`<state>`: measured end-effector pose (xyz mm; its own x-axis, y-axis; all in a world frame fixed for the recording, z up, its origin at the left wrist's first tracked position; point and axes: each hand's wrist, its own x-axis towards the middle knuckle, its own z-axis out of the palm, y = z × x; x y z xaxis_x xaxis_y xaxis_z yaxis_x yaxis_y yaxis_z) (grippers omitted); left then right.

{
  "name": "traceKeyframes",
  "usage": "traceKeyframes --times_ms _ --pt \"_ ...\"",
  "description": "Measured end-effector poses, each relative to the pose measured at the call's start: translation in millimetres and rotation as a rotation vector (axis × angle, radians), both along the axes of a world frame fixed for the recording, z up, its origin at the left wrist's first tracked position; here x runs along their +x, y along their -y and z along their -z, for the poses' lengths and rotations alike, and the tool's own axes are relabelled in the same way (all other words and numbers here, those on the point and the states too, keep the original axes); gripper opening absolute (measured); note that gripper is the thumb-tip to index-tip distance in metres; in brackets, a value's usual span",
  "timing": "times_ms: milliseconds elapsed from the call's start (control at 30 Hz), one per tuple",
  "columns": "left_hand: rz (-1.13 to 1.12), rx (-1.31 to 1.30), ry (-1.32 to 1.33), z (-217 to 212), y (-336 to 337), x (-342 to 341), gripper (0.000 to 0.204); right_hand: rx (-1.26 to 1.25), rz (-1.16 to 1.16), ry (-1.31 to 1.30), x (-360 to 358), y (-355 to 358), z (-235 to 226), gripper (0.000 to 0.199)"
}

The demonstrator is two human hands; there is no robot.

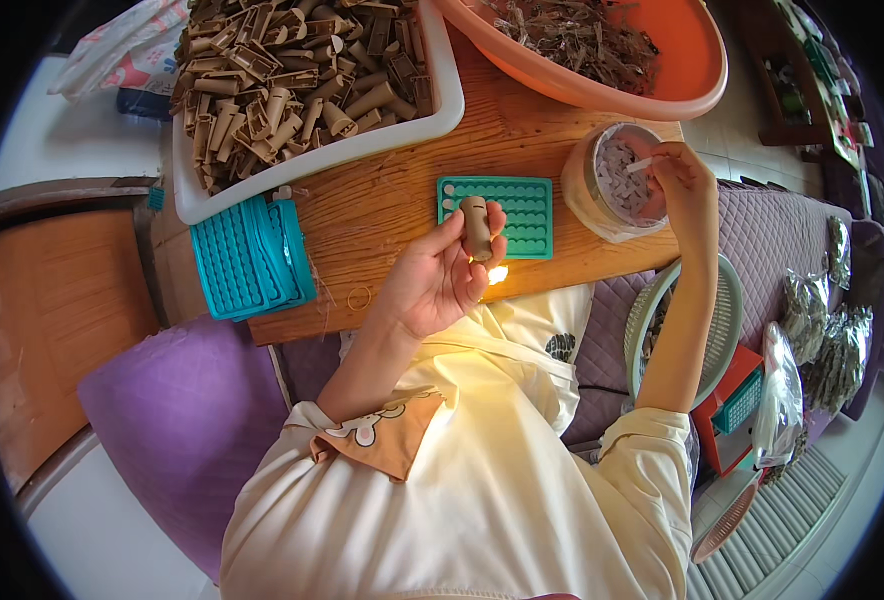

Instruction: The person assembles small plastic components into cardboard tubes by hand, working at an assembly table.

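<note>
My left hand [440, 268] is closed around a brown plastic tube [476, 226], held upright with a dark slit near its top. Behind it on the wooden table lies a green tray [524, 215] with rows of round hollows; a couple of pale round pieces sit at its left edge. My right hand [684, 180] pinches a small white strip [639, 165] over a round tub [586, 190]. Many similar small white pieces [620, 185] lie inside that tub.
A white bin [312, 165] heaped with brown plastic parts stands at the back left. Stacked teal trays [247, 258] lie at the table's left edge. An orange basin [697, 70] holds clear scraps. Below my right forearm is a green basket [727, 310].
</note>
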<state>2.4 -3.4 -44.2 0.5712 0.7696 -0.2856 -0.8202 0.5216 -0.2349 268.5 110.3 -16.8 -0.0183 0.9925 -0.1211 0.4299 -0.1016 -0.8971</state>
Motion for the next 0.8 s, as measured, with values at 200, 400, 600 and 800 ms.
traceKeyframes --times_ms 200,400,600,800 --pt "0.008 0.023 0.022 -1.5 0.9 -1.1 0.030 0.059 -0.032 0.175 3.3 -1.3 -3.2 0.014" --pt "0.022 -0.023 0.101 -2.6 0.7 -2.2 0.030 0.072 0.021 0.033 -2.9 1.5 -5.9 0.011" --pt "0.084 0.036 0.015 1.0 4.3 0.6 0.034 0.157 -0.229 0.031 -50.0 30.8 -14.4 0.006" --pt "0.160 0.122 -0.266 -3.0 10.6 5.4 0.038 -0.254 -0.431 -0.228 -101.9 66.1 -41.1 0.007"
